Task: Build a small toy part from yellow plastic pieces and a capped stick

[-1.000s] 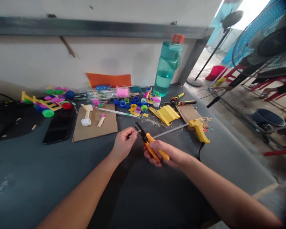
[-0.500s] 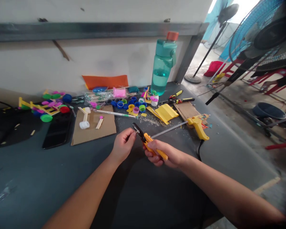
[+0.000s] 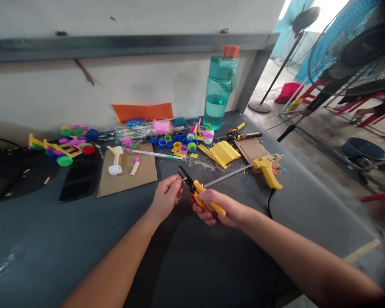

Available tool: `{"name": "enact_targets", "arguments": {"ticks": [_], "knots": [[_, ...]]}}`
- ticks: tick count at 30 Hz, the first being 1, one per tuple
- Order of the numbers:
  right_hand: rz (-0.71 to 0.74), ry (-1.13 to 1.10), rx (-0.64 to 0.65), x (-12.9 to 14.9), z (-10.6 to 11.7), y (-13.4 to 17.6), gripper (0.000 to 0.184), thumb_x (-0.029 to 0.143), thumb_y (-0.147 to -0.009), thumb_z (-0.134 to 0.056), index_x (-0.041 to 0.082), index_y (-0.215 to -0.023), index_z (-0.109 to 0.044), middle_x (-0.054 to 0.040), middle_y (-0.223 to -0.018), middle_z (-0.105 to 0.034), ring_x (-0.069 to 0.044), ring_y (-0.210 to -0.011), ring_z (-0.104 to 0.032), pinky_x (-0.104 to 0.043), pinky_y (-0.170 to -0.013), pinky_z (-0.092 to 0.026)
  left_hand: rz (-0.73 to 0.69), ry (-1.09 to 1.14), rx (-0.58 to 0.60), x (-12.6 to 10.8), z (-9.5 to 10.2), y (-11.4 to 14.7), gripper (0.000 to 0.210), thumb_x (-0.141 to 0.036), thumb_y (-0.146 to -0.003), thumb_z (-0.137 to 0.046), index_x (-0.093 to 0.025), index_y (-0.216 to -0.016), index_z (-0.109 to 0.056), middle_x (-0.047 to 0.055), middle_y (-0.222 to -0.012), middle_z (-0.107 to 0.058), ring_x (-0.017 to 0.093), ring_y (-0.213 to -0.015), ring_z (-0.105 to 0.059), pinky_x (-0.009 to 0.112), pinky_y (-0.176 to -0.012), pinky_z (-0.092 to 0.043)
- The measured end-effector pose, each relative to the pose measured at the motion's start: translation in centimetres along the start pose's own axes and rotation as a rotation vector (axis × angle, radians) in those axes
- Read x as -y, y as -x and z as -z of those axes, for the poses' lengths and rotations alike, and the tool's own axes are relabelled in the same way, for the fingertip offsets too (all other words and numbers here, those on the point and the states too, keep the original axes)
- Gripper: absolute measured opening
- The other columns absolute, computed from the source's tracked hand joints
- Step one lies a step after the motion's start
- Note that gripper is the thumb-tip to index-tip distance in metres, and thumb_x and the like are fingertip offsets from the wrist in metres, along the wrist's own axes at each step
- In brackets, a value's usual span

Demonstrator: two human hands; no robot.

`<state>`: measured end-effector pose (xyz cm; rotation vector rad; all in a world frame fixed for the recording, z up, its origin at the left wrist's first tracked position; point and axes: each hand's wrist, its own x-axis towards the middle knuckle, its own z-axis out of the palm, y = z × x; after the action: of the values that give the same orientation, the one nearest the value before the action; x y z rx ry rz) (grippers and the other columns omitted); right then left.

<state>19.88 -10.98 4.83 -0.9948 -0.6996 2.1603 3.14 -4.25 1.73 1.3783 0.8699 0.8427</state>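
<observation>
The forearms (image 3: pixel 122 256) and fingers (image 3: pixel 176 185) are bare.

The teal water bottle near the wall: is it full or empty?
Neither: the teal water bottle is partly filled. Liquid shows through its translucent side, its surface well below the orange cap.

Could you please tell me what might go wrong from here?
The left hand pinches a thin piece close to the head of the orange-handled pliers in the right hand, so a fingertip might get nipped. Being so small, the piece could also slip free.
</observation>
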Motion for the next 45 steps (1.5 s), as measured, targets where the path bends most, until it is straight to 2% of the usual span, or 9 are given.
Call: {"name": "enact_targets", "arguments": {"ticks": [13,24,45], "knots": [[0.029,0.073,-0.010,0.03,-0.31,-0.05,0.034,0.046,-0.070,-0.061,0.020,-0.079,-0.042,0.0045,-0.069,-0.043,-0.005,-0.049,-0.032,-0.019,-0.044,-0.022,-0.014,0.015,-0.049,0.14,-0.17,-0.07,0.036,-0.037,-0.090,-0.045,-0.020,-0.059,-0.038,-0.007,-0.046,-0.038,0.007,-0.039,-0.035,0.021,-0.039,-0.028],[0.026,0.083,-0.014,0.00,-0.31,-0.09,0.034,0.046,-0.070,-0.060,0.020,-0.078,-0.041,0.0044,-0.068,-0.043,-0.005,-0.049,-0.033,-0.018,-0.043,-0.023,-0.040,0.045,-0.027,0.53,0.07,-0.07,0.036,-0.034,-0.091,-0.045,-0.020,-0.058,-0.038,-0.007,-0.047,-0.037,0.006,-0.039,-0.034,0.020,-0.040,-0.028],[-0.019,-0.014,0.026,-0.19,-0.16,-0.25,0.038,0.048,-0.070,-0.058,0.017,-0.089,-0.047,0.0046,-0.070,-0.042,-0.005,-0.050,-0.033,-0.020,-0.045,-0.021,-0.055,0.055,-0.026,0.66,0.10,-0.16,0.036,-0.031,-0.091,-0.044,-0.019,-0.057,-0.039,-0.006,-0.047,-0.038,0.007,-0.039,-0.036,0.021,-0.040,-0.029]]}}
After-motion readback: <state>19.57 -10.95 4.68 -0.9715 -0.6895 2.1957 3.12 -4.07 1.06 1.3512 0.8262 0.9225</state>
